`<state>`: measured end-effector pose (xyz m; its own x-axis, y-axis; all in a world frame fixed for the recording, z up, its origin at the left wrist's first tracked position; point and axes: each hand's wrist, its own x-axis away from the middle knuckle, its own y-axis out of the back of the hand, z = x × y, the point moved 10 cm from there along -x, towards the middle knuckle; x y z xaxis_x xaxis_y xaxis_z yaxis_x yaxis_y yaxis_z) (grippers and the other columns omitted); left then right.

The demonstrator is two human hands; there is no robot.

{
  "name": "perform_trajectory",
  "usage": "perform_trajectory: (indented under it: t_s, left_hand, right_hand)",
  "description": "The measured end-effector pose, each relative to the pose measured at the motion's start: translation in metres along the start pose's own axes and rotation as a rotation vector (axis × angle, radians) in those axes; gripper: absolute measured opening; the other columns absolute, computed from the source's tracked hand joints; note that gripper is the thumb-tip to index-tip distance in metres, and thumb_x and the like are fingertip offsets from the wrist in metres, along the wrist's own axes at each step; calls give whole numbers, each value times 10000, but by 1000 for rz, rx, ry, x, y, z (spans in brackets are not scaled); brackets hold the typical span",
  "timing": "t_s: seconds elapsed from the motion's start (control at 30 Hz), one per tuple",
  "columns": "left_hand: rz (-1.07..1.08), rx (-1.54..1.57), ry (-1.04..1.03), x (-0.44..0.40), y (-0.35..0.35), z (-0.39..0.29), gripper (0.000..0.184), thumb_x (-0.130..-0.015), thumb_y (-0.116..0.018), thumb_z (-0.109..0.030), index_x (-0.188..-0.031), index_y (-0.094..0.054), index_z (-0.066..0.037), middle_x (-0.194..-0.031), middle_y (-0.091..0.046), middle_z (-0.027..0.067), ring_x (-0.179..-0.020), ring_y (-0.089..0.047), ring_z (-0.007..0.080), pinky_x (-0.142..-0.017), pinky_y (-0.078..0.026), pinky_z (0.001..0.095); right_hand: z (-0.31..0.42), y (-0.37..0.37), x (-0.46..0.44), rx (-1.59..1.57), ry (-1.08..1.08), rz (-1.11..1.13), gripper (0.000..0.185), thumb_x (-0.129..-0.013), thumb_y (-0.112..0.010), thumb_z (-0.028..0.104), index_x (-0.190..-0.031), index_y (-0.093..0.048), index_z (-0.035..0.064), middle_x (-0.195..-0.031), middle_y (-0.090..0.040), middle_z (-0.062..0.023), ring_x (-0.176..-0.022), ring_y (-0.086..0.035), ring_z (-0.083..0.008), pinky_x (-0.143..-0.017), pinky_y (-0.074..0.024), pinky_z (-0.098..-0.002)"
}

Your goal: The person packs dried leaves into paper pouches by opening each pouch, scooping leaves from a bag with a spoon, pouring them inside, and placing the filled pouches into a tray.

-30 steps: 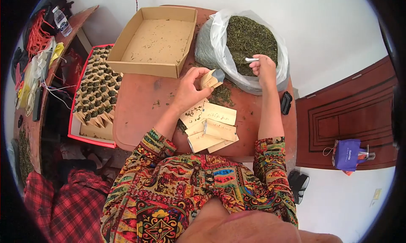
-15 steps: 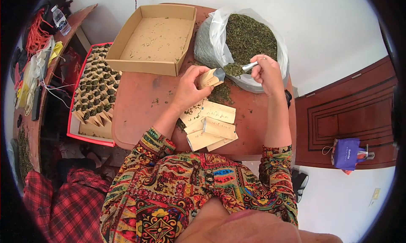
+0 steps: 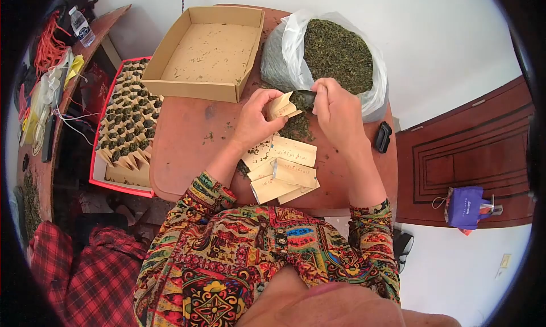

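Note:
My left hand (image 3: 254, 120) grips a small tan paper packet (image 3: 281, 107), its mouth spread open and facing right. Pinched in my right hand (image 3: 339, 110) is a spoon (image 3: 307, 92); its bowl is partly hidden and lies at the packet's mouth with dark green dried leaves around it. Behind my right hand stands a clear plastic bag (image 3: 294, 42) full of dried leaves (image 3: 336, 51). Below my hands several flat paper packets (image 3: 295, 172) with writing lie overlapping on the reddish-brown table (image 3: 187, 156). Loose leaves (image 3: 296, 128) are scattered under the held packet.
A shallow cardboard box (image 3: 210, 48) with leaf crumbs sits at the back left. Left of the table, a red-edged box (image 3: 122, 182) holds many upright filled packets (image 3: 129, 111). A small black object (image 3: 383, 137) lies near the table's right edge. A side shelf (image 3: 62, 94) carries a water bottle (image 3: 82, 27).
My right hand has moved left and down, bringing the spoon with leaves from beside the bag to the packet's mouth. The small black object is now uncovered. My left hand stays nearly still.

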<state>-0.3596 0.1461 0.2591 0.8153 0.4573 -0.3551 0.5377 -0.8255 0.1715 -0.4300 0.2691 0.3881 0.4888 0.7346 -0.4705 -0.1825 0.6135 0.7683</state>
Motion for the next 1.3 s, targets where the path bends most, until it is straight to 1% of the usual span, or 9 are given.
perform_trajectory:
  t_s: [0.1, 0.2, 0.3, 0.4, 0.6, 0.8, 0.93, 1.13, 1.3]
  left_hand:
    - [3, 13, 24, 0, 1, 0, 442, -760, -731, -9, -1176, -585, -31, -1137, -554, 41, -1083, -595, 158, -896, -524, 294]
    - [-6, 60, 34, 0, 2, 2, 439, -760, -735, -28, -1173, -586, -34, -1126, -565, 40, -1068, -599, 155, -909, -511, 302]
    - [-4, 23, 39, 0, 4, 0, 433, -766, -736, -52, -1172, -587, -38, -1109, -580, 35, -1051, -604, 151, -921, -493, 304]
    - [6, 74, 90, 0, 3, 2, 425, -776, -737, -69, -1173, -586, -41, -1088, -595, 29, -1041, -606, 145, -923, -481, 301]
    - [17, 123, 103, 0, 1, 6, 428, -792, -733, -72, -1188, -575, -45, -1082, -607, 28, -1032, -606, 134, -912, -492, 300]
    - [1, 162, 92, -1, 0, 12, 414, -771, -739, -50, -1158, -595, -25, -1112, -577, 52, -1029, -630, 161, -848, -534, 294]
    - [6, 156, 115, -1, 0, 12, 421, -771, -742, -49, -1163, -592, -26, -1107, -581, 52, -1028, -631, 162, -849, -536, 297]
    - [23, 179, 118, 0, -1, 13, 435, -782, -737, -47, -1186, -578, -34, -1098, -596, 48, -1024, -627, 151, -867, -529, 296]
    - [41, 146, 101, -1, -2, 14, 451, -813, -726, -49, -1228, -549, -48, -1079, -625, 37, -1009, -609, 121, -888, -506, 286]
  right_hand:
    - [15, 6, 6, 58, 92, -15, 150, -968, -506, 101, -1004, -605, -5, -831, -671, -162, -791, -658, -340, -740, -518, -459]
    - [11, 19, 7, 1, 96, -79, 166, -976, -486, 101, -1011, -613, 0, -782, -666, -151, -788, -656, -334, -747, -511, -469]
    - [-31, 37, -1, -56, -142, -147, 189, -987, -471, 112, -1029, -624, 9, -741, -662, -137, -771, -653, -341, -746, -508, -460]
    - [-74, 44, -11, 117, -149, -218, 212, -995, -458, 124, -1049, -634, 20, -733, -667, -164, -763, -654, -370, -732, -508, -477]
    - [-160, 14, -9, 455, -214, -139, 211, -977, -483, 154, -1028, -634, 16, -795, -676, -244, -762, -656, -419, -723, -510, -514]
    - [-154, -17, -3, 28, -296, -112, 233, -965, -461, 160, -992, -635, 6, -704, -684, -182, -723, -680, -373, -744, -524, -471]
    - [-162, -23, 2, -106, -377, -153, 274, -974, -437, 176, -994, -646, 1, -666, -691, -126, -643, -682, -266, -673, -523, -387]
    - [-191, -26, 9, -453, -580, -170, 269, -967, -432, 150, -991, -645, -12, -672, -694, -88, -581, -589, -96, -568, -479, -266]
    - [-203, -27, 12, -640, -660, -197, 243, -966, -444, 157, -991, -634, 7, -685, -677, -77, -547, -542, -89, -502, -428, -232]
